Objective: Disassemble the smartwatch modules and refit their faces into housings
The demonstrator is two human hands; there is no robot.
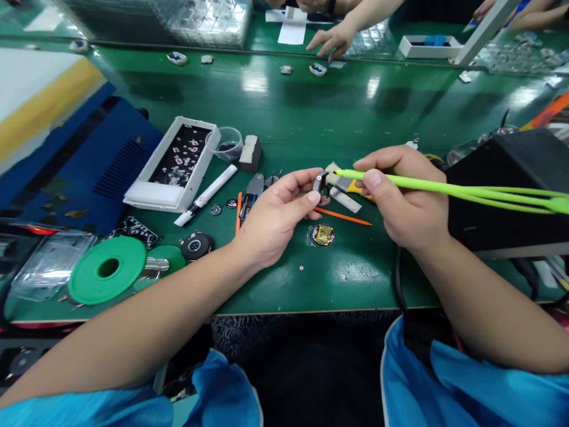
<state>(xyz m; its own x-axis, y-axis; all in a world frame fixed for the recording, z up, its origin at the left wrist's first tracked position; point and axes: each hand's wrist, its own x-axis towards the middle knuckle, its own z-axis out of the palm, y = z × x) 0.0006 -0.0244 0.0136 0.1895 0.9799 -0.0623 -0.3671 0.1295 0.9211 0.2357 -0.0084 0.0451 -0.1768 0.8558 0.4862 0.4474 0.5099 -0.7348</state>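
Between the two hands, which are apart, a narrow gap is bridged from the right by the lime-green tweezers [427, 184]. The right hand [411, 201] grips them between thumb and fingers, their long axis running roughly crosswise, tip toward the left hand [278, 213]. That hand pinches a small dark curved part [319, 179] in its fingertips, the part standing roughly lengthwise, away from the body, so the two axes cross. The tip lies just beside the part's right edge; whether they touch, I cannot tell. The flat brush [342, 182] lies beyond the gap, and the orange stick [347, 217] slants below it. Nearer the body, below the left fingertips, rests a round component with yellow tape [322, 235].
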